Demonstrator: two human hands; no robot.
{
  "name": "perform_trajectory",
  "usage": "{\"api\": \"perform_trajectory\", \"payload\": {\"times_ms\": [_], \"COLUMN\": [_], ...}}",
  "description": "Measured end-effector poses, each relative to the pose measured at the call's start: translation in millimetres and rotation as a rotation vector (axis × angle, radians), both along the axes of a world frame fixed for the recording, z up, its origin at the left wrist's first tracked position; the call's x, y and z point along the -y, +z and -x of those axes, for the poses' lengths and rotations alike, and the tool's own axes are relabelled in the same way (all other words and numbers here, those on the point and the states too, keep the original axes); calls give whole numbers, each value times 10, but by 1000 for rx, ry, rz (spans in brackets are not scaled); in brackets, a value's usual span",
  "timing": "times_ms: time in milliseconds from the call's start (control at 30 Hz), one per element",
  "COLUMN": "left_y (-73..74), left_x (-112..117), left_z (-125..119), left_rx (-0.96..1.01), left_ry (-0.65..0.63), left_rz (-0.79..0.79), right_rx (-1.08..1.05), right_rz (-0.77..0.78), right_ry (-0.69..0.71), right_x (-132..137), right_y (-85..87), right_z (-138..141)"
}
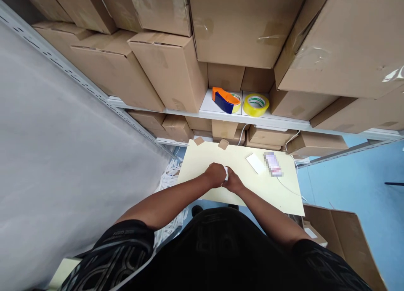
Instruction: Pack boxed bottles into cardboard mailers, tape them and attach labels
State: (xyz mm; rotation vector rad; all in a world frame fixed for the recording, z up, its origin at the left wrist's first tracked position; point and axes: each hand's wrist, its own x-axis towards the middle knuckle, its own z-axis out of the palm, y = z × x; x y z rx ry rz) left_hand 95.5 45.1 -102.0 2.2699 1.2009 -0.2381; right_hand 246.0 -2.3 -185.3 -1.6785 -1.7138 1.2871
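Note:
Over the pale yellow table (202,156), my two hands meet near its middle. My left hand (216,175) is closed around a small white object (226,173), mostly hidden by the fingers. My right hand (232,181) grips the same object from the other side. Only a narrow white face of it shows, so its exact kind cannot be made out. To the right of my hands lies a flat white rectangular piece (255,163). Beside that is a phone-like device (273,164) with a pixelated screen and a white cable (292,188).
Cardboard boxes (167,68) fill the shelves ahead. An orange and blue tape dispenser (225,99) and a yellow tape roll (256,104) sit on the shelf edge (202,114). Two brown scraps (223,144) lie at the table's back. White strips (168,181) litter the floor at left; an open carton (344,236) stands right.

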Motion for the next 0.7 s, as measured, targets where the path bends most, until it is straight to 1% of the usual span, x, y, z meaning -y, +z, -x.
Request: {"api": "perform_trajectory", "payload": {"times_ms": [67, 100, 200, 300, 333, 433, 500, 533, 633, 700], "left_y": [4, 3, -5, -12, -17, -55, -107, -138, -230, -268], "left_x": [7, 9, -11, -97, -138, -255, -287, -278, -168, -69], "left_z": [75, 115, 227, 303, 316, 333, 341, 349, 380, 394], "left_rx": [7, 23, 97, 132, 139, 164, 193, 211, 277, 302], "left_ry": [-46, -49, -34, -17, 24, 232, 322, 338, 345, 349], "left_rz": [-32, -42, -61, -89, -110, -230, -268, -249, -115, -36], "right_rx": [-7, -6, 9, 42, 47, 36, 46, 60, 59, 5], "right_rz": [3, 3, -6, -5, -2, -1, -29, -54, -122, -118], "right_ry": [-12, -22, -59, -70, -65, -53, -69, -82, -113, -113], "right_x": [-14, -20, -26, -9, 2, 34, 45, 48, 60, 82], "right_y": [0, -5, -38, -78, -89, -100, -87, -73, -16, 27], "right_z": [-1, 1, 13, 28, 34, 56, 72, 80, 92, 91]}}
